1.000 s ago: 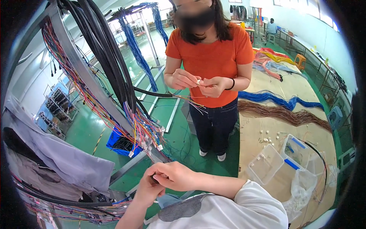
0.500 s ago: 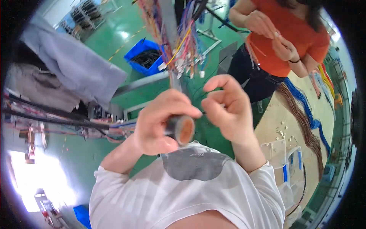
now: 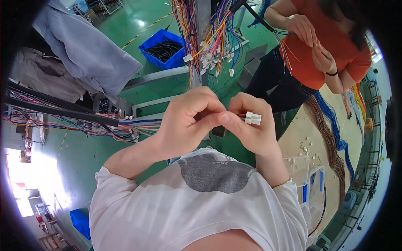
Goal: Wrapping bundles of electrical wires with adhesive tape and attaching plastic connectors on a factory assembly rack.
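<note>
In the right fingers, a white connector points rightward; long axis crosswise.

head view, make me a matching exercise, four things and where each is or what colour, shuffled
1. nearest white connector
2. upper blue bin
3. brown wire bundle
4. co-worker's shirt

a. on the table, beside blue wires
b. orange
c. at the person's right hand
d. on the green floor, with black pieces inside

Pairs: 1-c, 2-d, 3-a, 4-b
</note>
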Demonstrator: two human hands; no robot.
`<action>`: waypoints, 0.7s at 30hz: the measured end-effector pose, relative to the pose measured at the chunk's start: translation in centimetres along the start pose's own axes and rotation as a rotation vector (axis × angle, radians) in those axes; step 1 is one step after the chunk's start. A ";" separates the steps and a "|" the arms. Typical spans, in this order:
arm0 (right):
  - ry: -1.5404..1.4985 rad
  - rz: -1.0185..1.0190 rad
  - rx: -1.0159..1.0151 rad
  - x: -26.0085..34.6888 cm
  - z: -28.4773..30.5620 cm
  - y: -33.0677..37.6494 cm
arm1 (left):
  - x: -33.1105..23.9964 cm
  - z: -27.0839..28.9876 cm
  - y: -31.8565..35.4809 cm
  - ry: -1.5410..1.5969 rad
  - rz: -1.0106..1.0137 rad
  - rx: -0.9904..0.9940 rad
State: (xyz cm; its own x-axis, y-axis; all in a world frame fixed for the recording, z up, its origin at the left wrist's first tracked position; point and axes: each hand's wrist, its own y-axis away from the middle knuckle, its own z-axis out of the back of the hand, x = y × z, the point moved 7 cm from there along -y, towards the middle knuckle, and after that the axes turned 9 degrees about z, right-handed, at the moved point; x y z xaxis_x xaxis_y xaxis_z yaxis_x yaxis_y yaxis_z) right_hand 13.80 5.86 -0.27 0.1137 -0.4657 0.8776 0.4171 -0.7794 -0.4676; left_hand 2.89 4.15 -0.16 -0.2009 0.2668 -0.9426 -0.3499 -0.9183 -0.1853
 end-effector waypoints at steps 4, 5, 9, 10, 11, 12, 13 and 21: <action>0.048 0.140 0.042 0.8 0.1 -0.3 | -0.3 0.0 0.0 0.045 0.003 -0.053; 0.062 0.191 0.041 0.9 0.3 -0.3 | 0.3 -0.3 0.0 0.097 0.110 -0.018; 0.085 0.290 -0.010 1.2 -0.1 -0.5 | 2.2 -1.2 0.0 -0.111 0.267 0.195; 0.084 0.287 0.001 1.3 -0.2 -0.5 | 2.2 -1.2 -0.1 -0.104 0.269 0.186; 0.108 0.314 -0.006 1.6 -0.1 -0.4 | 2.7 -1.6 0.0 0.213 0.375 0.228; 0.129 0.343 -0.012 1.9 -0.1 -0.4 | 3.0 -2.0 0.2 0.532 0.474 0.265; 0.074 0.323 -0.037 1.8 0.1 -0.3 | 3.0 -1.8 0.0 0.538 0.473 0.255; 0.100 0.320 -0.270 1.7 0.6 1.6 | 1.1 -0.6 0.3 0.858 0.433 0.060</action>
State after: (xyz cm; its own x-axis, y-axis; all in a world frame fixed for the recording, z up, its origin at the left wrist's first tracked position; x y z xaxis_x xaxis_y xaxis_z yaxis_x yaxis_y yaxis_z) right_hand 15.17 4.08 0.58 0.1056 -0.7294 0.6759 0.1221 -0.6651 -0.7368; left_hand 3.14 3.94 -1.42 0.4057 -0.4186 -0.8125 -0.4532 -0.8641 0.2189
